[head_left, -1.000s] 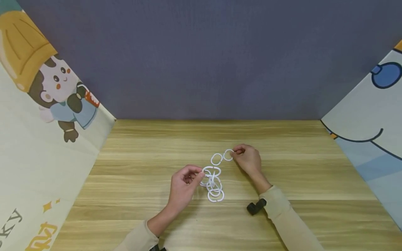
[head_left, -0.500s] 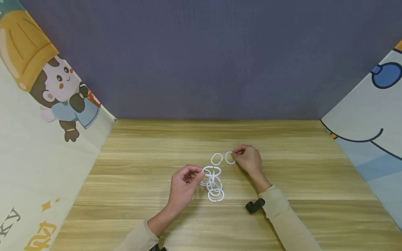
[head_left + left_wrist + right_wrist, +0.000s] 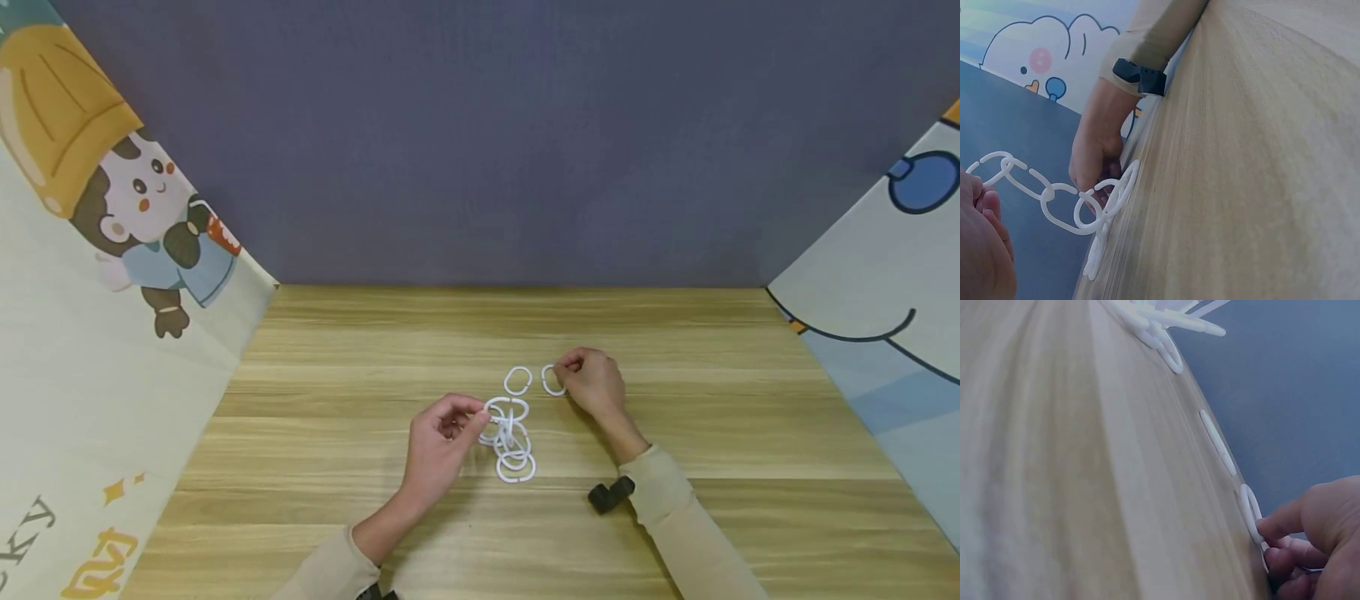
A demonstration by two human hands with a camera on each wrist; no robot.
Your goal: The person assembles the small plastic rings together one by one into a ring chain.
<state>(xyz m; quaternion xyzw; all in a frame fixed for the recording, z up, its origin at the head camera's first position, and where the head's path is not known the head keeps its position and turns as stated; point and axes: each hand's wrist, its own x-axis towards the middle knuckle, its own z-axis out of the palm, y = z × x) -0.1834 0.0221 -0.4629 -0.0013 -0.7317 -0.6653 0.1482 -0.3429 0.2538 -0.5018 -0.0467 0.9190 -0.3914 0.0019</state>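
Between finger and thumb my left hand [image 3: 438, 446] pinches the end of a chain of white plastic links [image 3: 512, 454]. In the left wrist view that chain [image 3: 1063, 225] hangs from the fingers and runs down to a small heap on the table. My right hand [image 3: 596, 383] pinches a single white link [image 3: 546, 385], low over the tabletop. The right wrist view shows this link [image 3: 1247, 509] at the thumb and fingertips, tilted up. Another loose link [image 3: 517, 381] lies flat between the chain and the right hand, apart from both. The small gaps in the links show.
The wooden table [image 3: 337, 350] carries the links. A dark blue-grey panel [image 3: 480, 167] stands at the back. Side panels with cartoon prints, the left one [image 3: 75, 375] and the right one [image 3: 877, 275], close the sides.
The link in my right hand has tilted and shifted a little right and nearer, opening a gap to the loose link beside it. The left hand and chain stay nearly still.
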